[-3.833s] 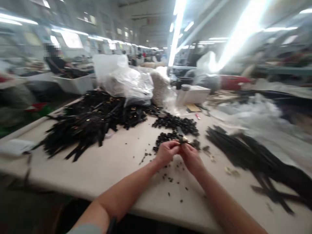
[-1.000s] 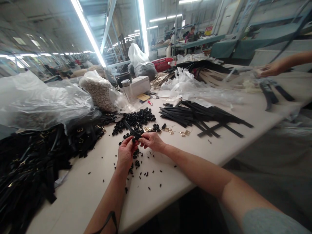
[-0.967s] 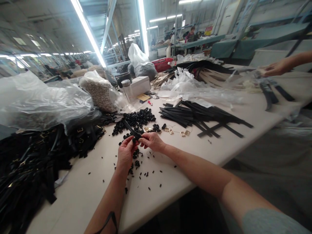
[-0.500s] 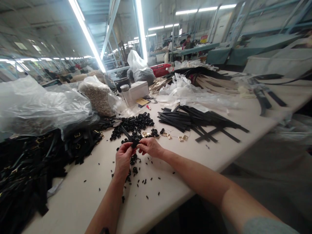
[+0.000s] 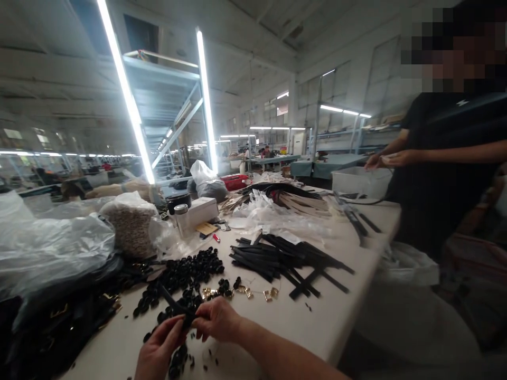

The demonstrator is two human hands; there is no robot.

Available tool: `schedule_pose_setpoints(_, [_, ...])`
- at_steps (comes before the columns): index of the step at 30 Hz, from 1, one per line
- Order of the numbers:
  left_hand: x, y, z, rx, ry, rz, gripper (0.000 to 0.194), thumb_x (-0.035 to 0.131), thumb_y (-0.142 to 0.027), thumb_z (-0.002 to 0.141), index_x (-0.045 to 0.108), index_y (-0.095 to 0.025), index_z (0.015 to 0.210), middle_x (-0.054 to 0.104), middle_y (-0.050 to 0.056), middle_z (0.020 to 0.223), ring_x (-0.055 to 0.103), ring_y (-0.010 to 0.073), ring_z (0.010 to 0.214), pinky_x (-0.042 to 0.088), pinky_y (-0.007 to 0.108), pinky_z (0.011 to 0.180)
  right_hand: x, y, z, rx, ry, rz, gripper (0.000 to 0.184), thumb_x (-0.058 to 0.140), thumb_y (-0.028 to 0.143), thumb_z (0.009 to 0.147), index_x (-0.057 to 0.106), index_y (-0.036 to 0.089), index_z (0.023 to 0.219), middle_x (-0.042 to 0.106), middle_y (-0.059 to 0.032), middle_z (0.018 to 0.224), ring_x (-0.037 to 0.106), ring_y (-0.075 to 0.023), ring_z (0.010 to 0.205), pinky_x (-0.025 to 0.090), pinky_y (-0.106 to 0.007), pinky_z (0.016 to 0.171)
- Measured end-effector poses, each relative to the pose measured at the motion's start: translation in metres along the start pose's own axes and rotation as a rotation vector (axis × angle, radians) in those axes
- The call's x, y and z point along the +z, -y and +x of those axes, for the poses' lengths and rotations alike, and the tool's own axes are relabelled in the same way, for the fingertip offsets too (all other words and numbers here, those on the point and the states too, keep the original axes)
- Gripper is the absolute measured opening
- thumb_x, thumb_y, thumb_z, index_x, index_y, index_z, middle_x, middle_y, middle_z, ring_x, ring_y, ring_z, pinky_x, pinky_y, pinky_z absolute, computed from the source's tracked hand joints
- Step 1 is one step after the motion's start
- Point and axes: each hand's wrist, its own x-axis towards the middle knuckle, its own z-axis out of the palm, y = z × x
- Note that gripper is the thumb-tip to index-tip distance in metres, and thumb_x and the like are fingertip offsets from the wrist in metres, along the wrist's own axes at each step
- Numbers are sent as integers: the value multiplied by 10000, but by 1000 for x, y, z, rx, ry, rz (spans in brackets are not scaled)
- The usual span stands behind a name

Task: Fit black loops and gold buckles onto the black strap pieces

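Between my two hands is a black strap (image 5: 171, 300), one end sticking up and away to the left. My left hand (image 5: 160, 340) pinches it from the left, and my right hand (image 5: 218, 319) grips it from the right, fingertips nearly meeting. The part inside the fingers is hidden. Just beyond lies a pile of small black rings (image 5: 190, 274). Gold buckles (image 5: 269, 294) sit to the right of it, and a bundle of flat black straps (image 5: 257, 258) lies farther right. Tiny dark pieces (image 5: 210, 360) are scattered on the table beneath my hands.
Clear plastic bags (image 5: 59, 245) cover dark straps with gold buckles at left. A glass jar (image 5: 181, 219) and a white box (image 5: 203, 210) stand behind the rings. Past the table's right edge, a person in a dark shirt (image 5: 443, 137) stands beside a white bin (image 5: 356, 182).
My view has tilted up and turned right, so hands and table sit lower in the picture. A standing person now shows at right. Both hands still grip the strap.
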Motion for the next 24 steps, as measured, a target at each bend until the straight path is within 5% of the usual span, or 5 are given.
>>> schedule_pose_setpoints(7, [4, -10, -10, -66, 66, -9, 502, 873, -500, 407, 752, -175, 769, 711, 50, 735, 616, 163, 592, 521, 247, 577, -9, 1, -2, 47, 144, 47, 223, 656, 364, 770, 670, 144, 798, 624, 16, 635, 581, -77, 506, 481, -181, 492])
schedule_pose_setpoints(12, [13, -9, -20, -41, 80, 37, 498, 828, -570, 461, 711, -155, 709, 524, -14, 467, 453, 96, 427, 374, 203, 425, -12, 9, -8, 12, 231, -76, 173, 620, 313, 800, 672, 149, 804, 630, 23, 647, 583, -67, 515, 445, -153, 485])
schedule_pose_setpoints(19, [11, -13, -16, 1, 80, 7, 465, 858, -433, 491, 722, -148, 832, 669, 25, 692, 585, 137, 599, 490, 237, 590, -8, 14, -5, 32, 58, -50, 220, 595, 320, 818, 670, 114, 803, 631, 0, 618, 579, -76, 505, 449, -165, 476])
schedule_pose_setpoints(24, [9, -19, -18, -70, 41, -224, 409, 869, -292, 503, 722, -135, 851, 716, 58, 835, 647, 134, 706, 529, 222, 682, -4, 25, -6, 132, 119, 197, 221, 642, 333, 794, 638, 112, 783, 617, 17, 582, 572, -69, 478, 486, -186, 500])
